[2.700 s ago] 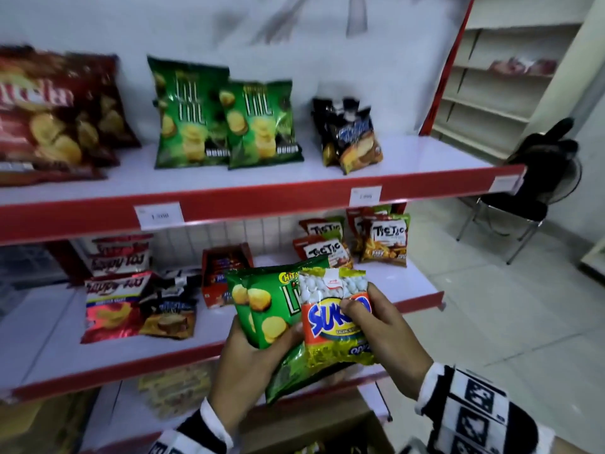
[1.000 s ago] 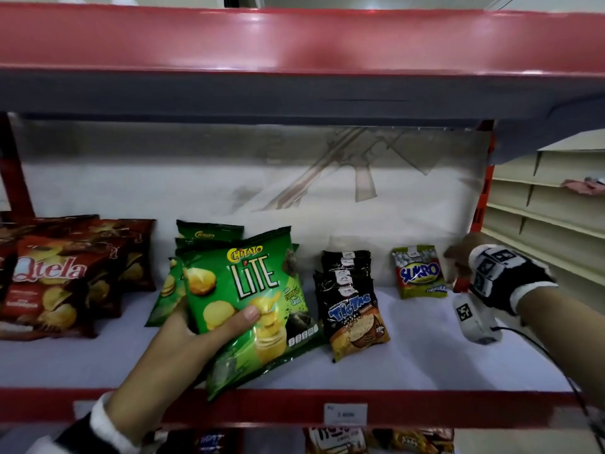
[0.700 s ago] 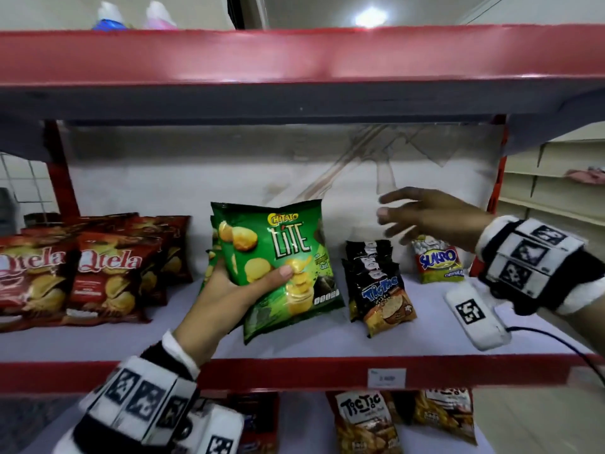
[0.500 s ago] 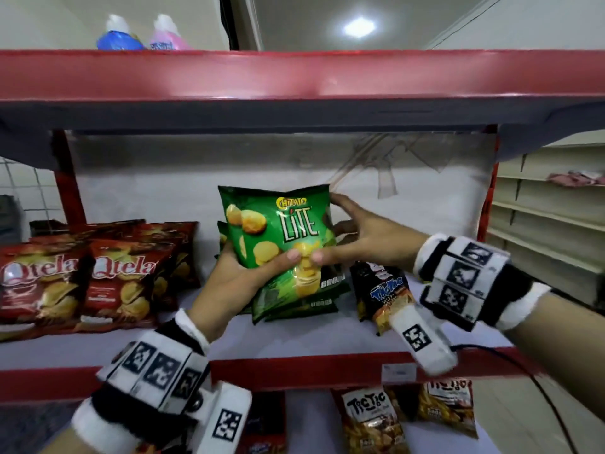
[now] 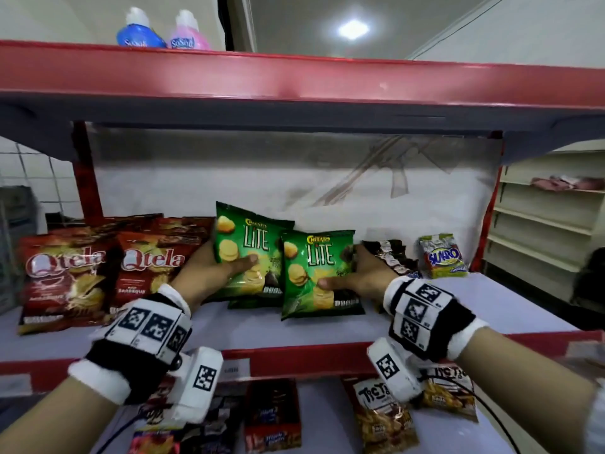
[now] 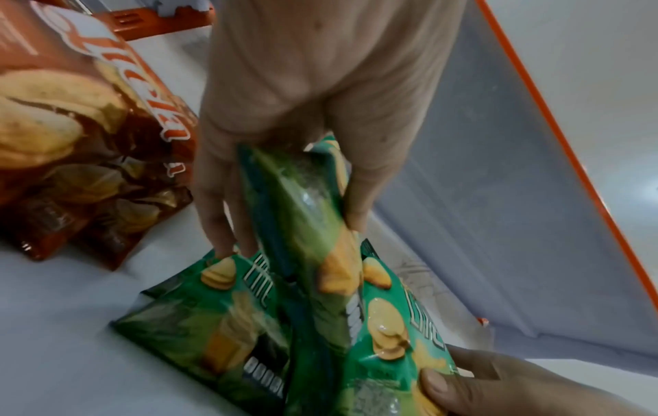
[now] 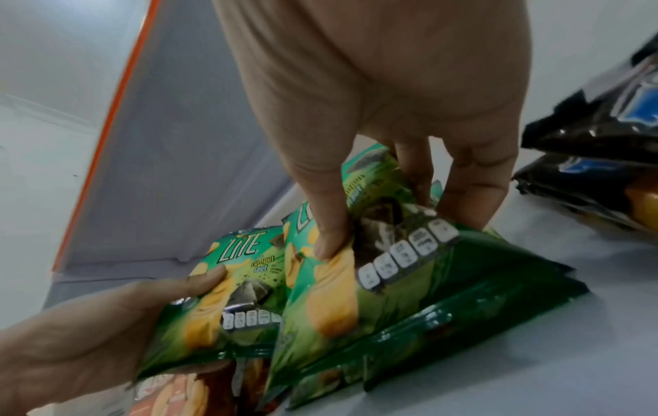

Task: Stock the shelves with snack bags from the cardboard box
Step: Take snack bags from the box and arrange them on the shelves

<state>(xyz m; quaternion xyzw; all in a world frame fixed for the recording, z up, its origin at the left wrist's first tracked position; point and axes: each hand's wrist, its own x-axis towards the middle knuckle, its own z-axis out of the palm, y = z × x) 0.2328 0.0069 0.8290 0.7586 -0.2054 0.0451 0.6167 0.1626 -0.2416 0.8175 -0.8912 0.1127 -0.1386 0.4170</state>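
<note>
Nearest us, our left hand [image 5: 209,270] grips a glossy, crinkled left green Lite bag [image 5: 245,253], thumb across its front and fingers behind. Our right hand [image 5: 357,276] pinches the right green Lite bag [image 5: 317,276] the same way. Both pillow-shaped foil bags stand upright, side by side and overlapping slightly, on the smooth white shelf [image 5: 425,316] with its red front lip. At least one more green bag lies flat beneath them. To the left stand two glossy red Qtela bags [image 5: 98,273] in front, with more behind; their count is unclear. To the right sits a stack of black snack bags [image 5: 389,257], then one small Sukro bag [image 5: 442,257]. Bare shelf lies in front of that bag. Above, two rounded bottles [image 5: 163,31] stand on the top shelf.
</note>
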